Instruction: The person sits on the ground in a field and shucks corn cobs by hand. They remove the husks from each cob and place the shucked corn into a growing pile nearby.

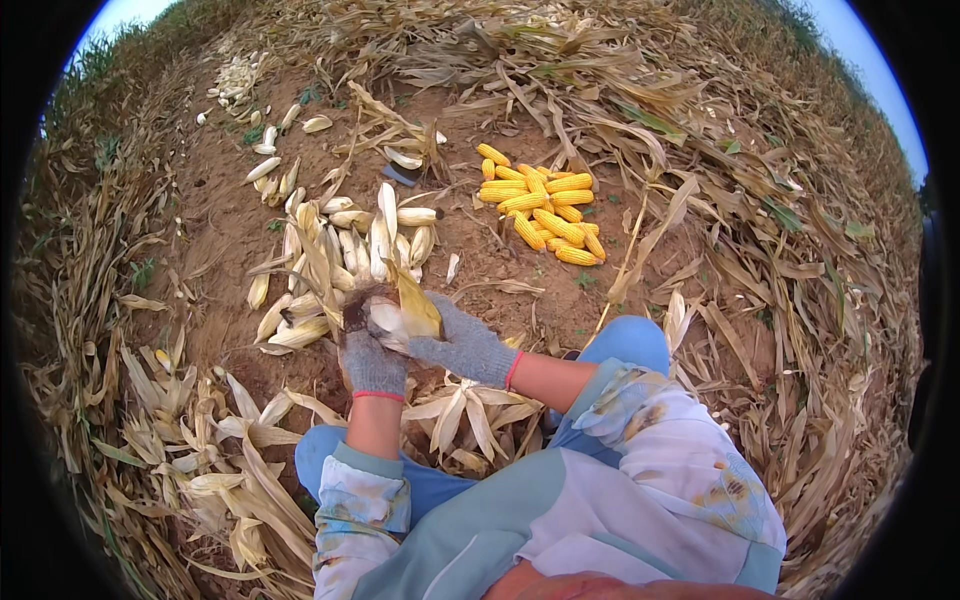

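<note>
Grey knit gloves with red cuffs cover both hands. My left hand (373,365) grips a corn ear (386,318) from below, near its dark brown silk. From the other side, my right hand (474,349) holds the same ear, its fingers around the husk. A yellowish husk leaf (418,304) stands out from the ear beside my right fingers. The kernels cannot be made out. Just beyond my left hand lies a pile of corn ears in pale husks (300,332). Farther to the right, bare yellow corn cobs (525,202) are heaped on the soil.
Loose, empty husks (474,420) lie between my knees, and more husks (251,439) spread at the left. Dry corn stalks (555,67) cover the ground ahead and rightward. A dark flat object (403,175) rests on the reddish soil (210,195). Farther off lies another pale pile (236,79).
</note>
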The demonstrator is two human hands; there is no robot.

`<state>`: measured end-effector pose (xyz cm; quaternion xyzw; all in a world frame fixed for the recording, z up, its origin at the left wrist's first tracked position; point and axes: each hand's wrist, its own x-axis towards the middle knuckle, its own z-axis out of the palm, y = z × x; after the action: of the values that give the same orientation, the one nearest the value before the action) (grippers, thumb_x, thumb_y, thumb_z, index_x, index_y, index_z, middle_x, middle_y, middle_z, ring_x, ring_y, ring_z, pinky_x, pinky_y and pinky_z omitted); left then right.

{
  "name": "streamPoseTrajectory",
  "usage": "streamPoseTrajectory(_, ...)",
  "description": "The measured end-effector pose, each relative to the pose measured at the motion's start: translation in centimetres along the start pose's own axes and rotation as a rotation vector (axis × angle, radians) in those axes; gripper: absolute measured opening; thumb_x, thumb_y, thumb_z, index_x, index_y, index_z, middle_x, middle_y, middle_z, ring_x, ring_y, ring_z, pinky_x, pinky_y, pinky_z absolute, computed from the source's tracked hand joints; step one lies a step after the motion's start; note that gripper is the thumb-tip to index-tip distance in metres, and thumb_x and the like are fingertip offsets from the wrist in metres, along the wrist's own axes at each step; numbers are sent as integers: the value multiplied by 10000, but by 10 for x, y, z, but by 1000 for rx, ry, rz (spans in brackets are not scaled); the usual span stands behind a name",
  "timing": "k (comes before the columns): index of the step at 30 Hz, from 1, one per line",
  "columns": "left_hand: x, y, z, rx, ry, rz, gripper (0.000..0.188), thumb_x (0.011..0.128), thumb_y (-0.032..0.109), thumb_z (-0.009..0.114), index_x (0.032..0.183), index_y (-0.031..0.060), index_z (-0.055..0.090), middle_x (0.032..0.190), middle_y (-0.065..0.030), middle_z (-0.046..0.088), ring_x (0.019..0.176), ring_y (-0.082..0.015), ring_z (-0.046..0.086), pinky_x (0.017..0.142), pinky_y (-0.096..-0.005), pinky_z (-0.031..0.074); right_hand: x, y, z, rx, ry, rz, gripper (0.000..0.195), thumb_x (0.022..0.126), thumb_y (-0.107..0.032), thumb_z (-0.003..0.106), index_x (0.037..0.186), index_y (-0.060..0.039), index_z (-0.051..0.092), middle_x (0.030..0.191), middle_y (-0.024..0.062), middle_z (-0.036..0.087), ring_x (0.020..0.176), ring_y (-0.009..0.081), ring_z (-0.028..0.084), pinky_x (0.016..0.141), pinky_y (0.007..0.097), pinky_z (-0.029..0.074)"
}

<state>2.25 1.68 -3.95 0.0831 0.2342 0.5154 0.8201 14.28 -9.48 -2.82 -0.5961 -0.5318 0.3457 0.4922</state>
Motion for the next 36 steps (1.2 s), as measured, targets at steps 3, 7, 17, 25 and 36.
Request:
streamPoseTrajectory(3,-5,18,0,-85,-150,-139,165,984,170,498,847,92,546,642,24,469,602,-135,492,625,-297,487,11,2,7,297,24,163,705,930,-393,628,1445,-8,338,1285,160,556,1142,202,542,996,340,440)
streamPoseTrajectory(7,-18,21,21,-74,-35,-29,157,1007,152,452,873,86,500,585,43,303,526,-110,343,560,-284,386,5,-16,19,730,52,353,616,981,-363,569,1442,-14,356,1285,118,557,1117,173,546,986,321,441)
streamPoseTrajectory(17,-31,31,22,-177,-390,-169,216,1035,222,411,932,102,558,544,59,287,450,-82,316,529,-270,383,10,-9,28,1006,122,384,476,948,-289,640,1294,1,490,1085,96,643,924,177,641,785,327,549)
streamPoseTrajectory(25,-63,21,39,-5,-488,-203,277,1049,270,394,974,97,598,541,66,268,440,-80,307,529,-282,373,51,-22,-34,1178,528,258,398,944,-296,635,1242,-46,552,1058,94,654,907,226,662,769,402,577)
streamPoseTrajectory(36,-2,78,0,354,179,348,221,926,249,655,1045,72,595,831,-5,583,733,-141,563,678,-283,496,43,-2,-47,580,506,161,487,990,-310,553,1365,-14,459,1225,108,586,1056,177,575,925,318,475)
